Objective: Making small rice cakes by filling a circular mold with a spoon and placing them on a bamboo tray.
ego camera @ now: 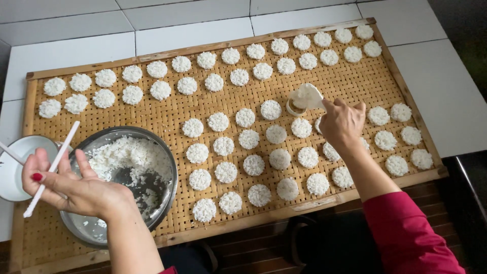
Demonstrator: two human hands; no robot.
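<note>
Head view is looking down on a woven bamboo tray [355, 81] lying on white tiles. At the far left, the left hand [71, 185] is hovering with its palm half open, fingers loosely pinching a white stick [51, 167] that is slanting up past the thumb. Just beyond its fingertips a white bowl [18, 162] is sitting; right beside the palm a metal bowl [152, 147] is holding loose white rice. Between the hands, round rice cakes [225, 172] are lying in rows. Over to the right, the right hand [342, 124] is gripping a white paddle [307, 96], pressing it onto a small round mould [295, 107] just left of its fingers.
</note>
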